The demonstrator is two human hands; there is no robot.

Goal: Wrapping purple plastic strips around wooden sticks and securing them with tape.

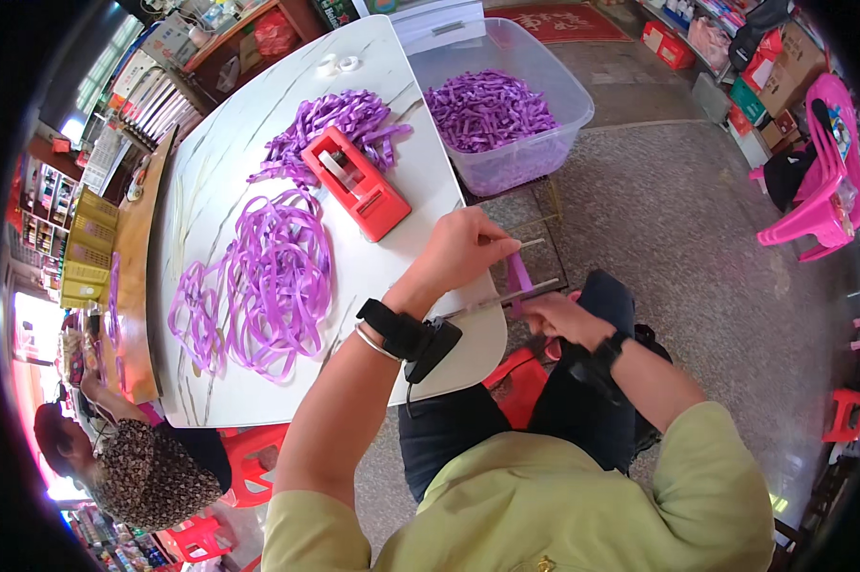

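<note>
One purple strip (518,275), beyond the edge of the counter (384,59), crossing a metal rod (542,287): left grip (512,248) pinched on its upper end; right grip (528,313) at its lower end, closure unclear; presumably for tension. Red tape dispenser (367,197) near, likely for reach.

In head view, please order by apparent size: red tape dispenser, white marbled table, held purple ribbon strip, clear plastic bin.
Largest to smallest:
1. White marbled table
2. Clear plastic bin
3. Red tape dispenser
4. Held purple ribbon strip, of which only part shows.
</note>
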